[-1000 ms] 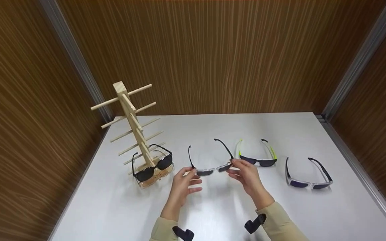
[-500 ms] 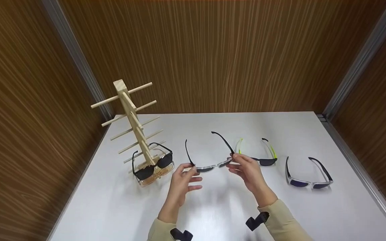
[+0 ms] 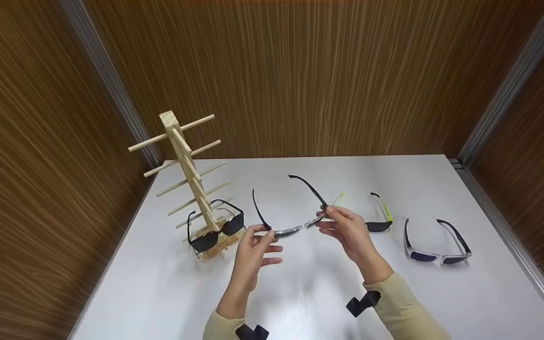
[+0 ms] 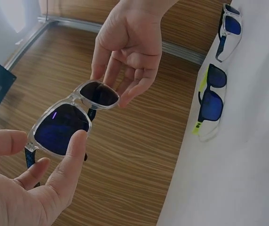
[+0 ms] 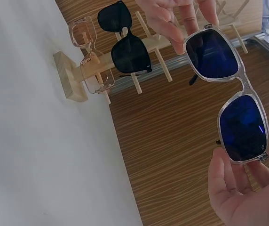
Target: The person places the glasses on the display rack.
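Between my hands hangs a pair of sunglasses [image 3: 287,232] with a clear frame, dark blue lenses and black temples spread open, pointing away from me. My left hand [image 3: 250,255] pinches one end of the frame by the hinge, thumb near the lens. At the opposite end my right hand [image 3: 347,234] pinches the other hinge corner and sits a little higher, so the frame tilts. In the right wrist view both lenses [image 5: 243,127] show their blue fronts, with the fingers of each hand at the outer corners.
To the left stands a wooden display rack [image 3: 189,174] with several pegs; black sunglasses [image 3: 217,233] and amber clear-framed glasses [image 3: 210,252] hang low on it. Behind my right hand lie black sunglasses with yellow-green temples [image 3: 379,225]. Another clear-framed pair [image 3: 435,257] lies farther right on the white table [image 3: 442,302].
Both hands have lifted the sunglasses up from the table and slightly left, with the right end rising more. The temples now point higher. The rack and other glasses stay put.
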Demonstrator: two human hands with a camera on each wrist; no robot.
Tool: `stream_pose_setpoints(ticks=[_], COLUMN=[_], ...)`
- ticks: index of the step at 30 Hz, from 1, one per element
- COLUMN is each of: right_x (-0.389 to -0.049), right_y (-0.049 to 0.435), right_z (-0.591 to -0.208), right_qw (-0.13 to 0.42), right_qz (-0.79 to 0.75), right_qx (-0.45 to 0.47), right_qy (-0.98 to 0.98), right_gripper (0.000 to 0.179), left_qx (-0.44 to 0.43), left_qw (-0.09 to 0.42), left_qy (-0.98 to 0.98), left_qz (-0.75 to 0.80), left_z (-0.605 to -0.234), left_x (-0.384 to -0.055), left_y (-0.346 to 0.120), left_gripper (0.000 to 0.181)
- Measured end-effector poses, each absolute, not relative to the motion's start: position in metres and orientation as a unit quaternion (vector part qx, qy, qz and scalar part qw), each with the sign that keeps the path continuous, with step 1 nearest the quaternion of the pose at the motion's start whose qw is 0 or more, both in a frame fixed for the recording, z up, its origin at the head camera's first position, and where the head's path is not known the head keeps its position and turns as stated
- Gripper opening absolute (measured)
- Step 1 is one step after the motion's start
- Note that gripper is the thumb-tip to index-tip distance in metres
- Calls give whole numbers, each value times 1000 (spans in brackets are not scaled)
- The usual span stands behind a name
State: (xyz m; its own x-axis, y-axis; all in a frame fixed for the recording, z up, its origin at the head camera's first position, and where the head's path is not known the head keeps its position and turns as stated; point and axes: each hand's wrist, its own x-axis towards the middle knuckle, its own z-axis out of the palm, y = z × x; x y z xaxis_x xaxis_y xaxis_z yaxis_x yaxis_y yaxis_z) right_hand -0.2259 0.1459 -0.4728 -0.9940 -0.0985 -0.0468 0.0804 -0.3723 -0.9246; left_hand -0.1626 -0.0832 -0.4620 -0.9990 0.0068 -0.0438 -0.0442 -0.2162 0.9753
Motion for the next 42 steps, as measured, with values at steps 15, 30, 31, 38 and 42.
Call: stream_pose_setpoints(ticks=[15, 30, 31, 38, 42], right_x=[-234, -237, -237, -238, -239], right_y=[123, 91, 89, 71, 61], right_z=[-450, -452, -452, -451, -450], right_qw=[100, 138, 140, 154, 157], right_qz=[-810, -807, -807, -805, -802], right_qx=[-56, -54, -57, -61, -60], right_qy=[576, 572, 571, 569, 573], right_gripper=[26, 27, 27, 28, 27], left_qx=[-11, -42, -45, -82, -92], left_qw=[-42, -80, -83, -94, -101], left_qy=[637, 646, 646, 648, 648], left_qz=[770, 758, 757, 752, 749], left_z=[-453, -453, -453, -451, -452], left_x=[-150, -138, -137, -134, -133], left_y=[-103, -128, -129, -142, -148], left_gripper=[34, 32, 32, 33, 35])
